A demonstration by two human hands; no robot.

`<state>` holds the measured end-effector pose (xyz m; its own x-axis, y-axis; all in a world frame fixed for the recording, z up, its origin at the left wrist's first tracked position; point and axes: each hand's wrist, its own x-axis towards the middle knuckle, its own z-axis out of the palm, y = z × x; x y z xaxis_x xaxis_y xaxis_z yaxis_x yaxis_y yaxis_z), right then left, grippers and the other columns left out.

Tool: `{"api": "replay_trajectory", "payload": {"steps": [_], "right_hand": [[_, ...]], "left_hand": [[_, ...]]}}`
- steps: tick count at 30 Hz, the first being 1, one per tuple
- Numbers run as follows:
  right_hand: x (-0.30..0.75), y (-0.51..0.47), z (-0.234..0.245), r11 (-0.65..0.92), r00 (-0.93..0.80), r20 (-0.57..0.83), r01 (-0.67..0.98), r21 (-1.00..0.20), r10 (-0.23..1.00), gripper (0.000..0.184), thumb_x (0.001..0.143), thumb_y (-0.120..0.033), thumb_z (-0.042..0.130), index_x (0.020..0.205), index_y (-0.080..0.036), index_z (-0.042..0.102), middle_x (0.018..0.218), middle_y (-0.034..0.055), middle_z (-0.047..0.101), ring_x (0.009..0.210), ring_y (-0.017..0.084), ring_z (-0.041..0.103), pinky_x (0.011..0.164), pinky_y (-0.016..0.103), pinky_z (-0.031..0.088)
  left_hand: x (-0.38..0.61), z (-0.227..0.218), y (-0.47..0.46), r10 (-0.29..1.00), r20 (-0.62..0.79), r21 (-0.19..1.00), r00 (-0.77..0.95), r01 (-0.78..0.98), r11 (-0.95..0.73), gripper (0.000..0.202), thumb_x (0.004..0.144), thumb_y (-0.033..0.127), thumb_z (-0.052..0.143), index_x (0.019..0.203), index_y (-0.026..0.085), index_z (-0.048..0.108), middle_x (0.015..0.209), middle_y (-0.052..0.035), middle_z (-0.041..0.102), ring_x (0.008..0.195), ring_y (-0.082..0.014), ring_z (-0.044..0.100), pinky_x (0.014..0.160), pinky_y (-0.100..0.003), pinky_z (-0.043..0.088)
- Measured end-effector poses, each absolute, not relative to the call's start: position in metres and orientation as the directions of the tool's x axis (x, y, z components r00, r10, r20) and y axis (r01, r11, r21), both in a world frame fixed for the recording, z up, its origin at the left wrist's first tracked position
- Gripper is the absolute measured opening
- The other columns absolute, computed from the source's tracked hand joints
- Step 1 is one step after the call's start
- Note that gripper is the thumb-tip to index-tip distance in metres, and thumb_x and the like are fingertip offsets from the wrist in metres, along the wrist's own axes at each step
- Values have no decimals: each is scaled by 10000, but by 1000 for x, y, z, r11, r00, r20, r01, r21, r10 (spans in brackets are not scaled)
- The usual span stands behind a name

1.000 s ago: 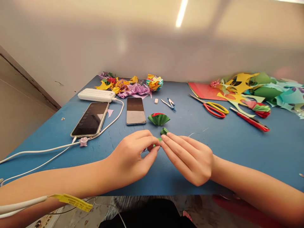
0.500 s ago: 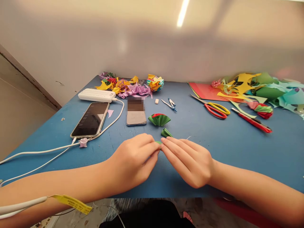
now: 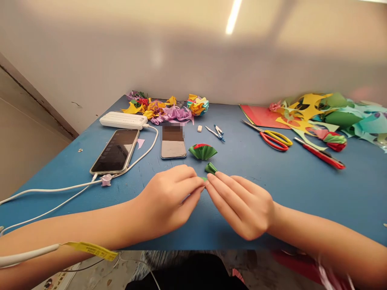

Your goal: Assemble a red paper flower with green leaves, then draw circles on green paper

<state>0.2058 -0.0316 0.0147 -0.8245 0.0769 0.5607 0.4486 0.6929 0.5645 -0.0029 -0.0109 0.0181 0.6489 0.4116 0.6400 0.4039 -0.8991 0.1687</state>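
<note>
head view, left hand [image 3: 169, 198], right hand [image 3: 242, 206] still pinching green paper [image 3: 211, 168]

Blue table [image 3: 302, 181] is shown; a green pleated paper [image 3: 211, 168] is seen near, a green-and-red fan [image 3: 202, 152] beyond, red-and-yellow scissors [image 3: 273, 139] far right, a white power bank [image 3: 123, 120] far left.

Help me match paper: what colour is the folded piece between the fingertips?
Green: the folded piece shows best in the head view.
</note>
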Motion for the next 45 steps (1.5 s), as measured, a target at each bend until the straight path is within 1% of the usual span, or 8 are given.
{"api": "replay_trajectory", "payload": {"steps": [2, 6, 8, 11, 15, 17, 23, 45], "right_hand": [[206, -32, 16, 658, -844, 533, 433, 616, 57, 255, 859, -141, 470, 974, 9, 641, 911, 203, 688, 806, 273, 669, 556, 326, 510], [202, -32, 12, 708, -756, 622, 554, 439, 206, 175, 831, -78, 490, 896, -8, 637, 811, 161, 694, 744, 219, 663, 565, 298, 509], [201, -32, 11, 740, -686, 664, 605, 294, 297, 150, 824, -48, 487, 864, -31, 630, 768, 130, 690, 709, 181, 653, 588, 279, 515], [202, -32, 12, 737, -690, 672, 598, 317, 271, 136, 810, -55, 524, 893, -20, 627, 791, 139, 692, 715, 192, 656, 591, 290, 517], [205, -34, 18, 633, -851, 515, 454, 627, 101, 242, 854, -154, 505, 999, -4, 627, 934, 186, 689, 809, 258, 667, 571, 322, 510], [204, -35, 19, 591, -870, 484, 439, 677, 91, 242, 864, -160, 489, 990, -14, 636, 915, 175, 693, 808, 253, 669, 568, 314, 505], [199, -36, 16, 724, -735, 609, 590, 357, 299, 190, 847, -51, 441, 813, -72, 626, 766, 114, 678, 736, 170, 643, 628, 276, 503], [206, -34, 8, 763, -620, 681, 631, 138, 390, 151, 800, -78, 571, 945, -118, 575, 842, 77, 676, 772, 156, 631, 700, 277, 515]], "left_hand": [[-4, 21, -8, 453, 635, 221, 626, 415, -883, 116, 867, 106, 498, 864, 138, 610, 730, -30, 590, 661, -110, 538, 601, -232, 476], [-9, 27, 2, -112, 573, -444, 812, 192, -875, 114, 840, 106, 523, 856, 67, 629, 777, -88, 632, 667, -158, 571, 541, -283, 461], [-11, 28, 4, -214, 473, -581, 855, 120, -805, 148, 852, 127, 508, 861, 51, 635, 843, -120, 641, 699, -175, 588, 523, -290, 451], [-8, 27, 2, -110, 555, -460, 825, 194, -866, 137, 841, 77, 489, 831, 55, 623, 756, -102, 623, 661, -169, 564, 531, -295, 450], [-3, 23, -6, 346, 639, 115, 688, 359, -926, 109, 844, 66, 502, 844, 100, 606, 695, -45, 567, 642, -129, 518, 576, -256, 461], [-3, 23, -8, 448, 607, 237, 656, 388, -890, 111, 858, 89, 501, 841, 123, 605, 707, -33, 564, 654, -115, 518, 596, -235, 466], [-6, 30, -6, -128, 515, -512, 848, 185, -839, 162, 848, 99, 484, 779, 73, 628, 746, -105, 628, 643, -170, 557, 527, -296, 462], [-4, 17, -6, -51, 631, -418, 774, 283, -863, 70, 794, 41, 568, 862, 48, 586, 679, -79, 599, 618, -177, 571, 509, -315, 483]]}}
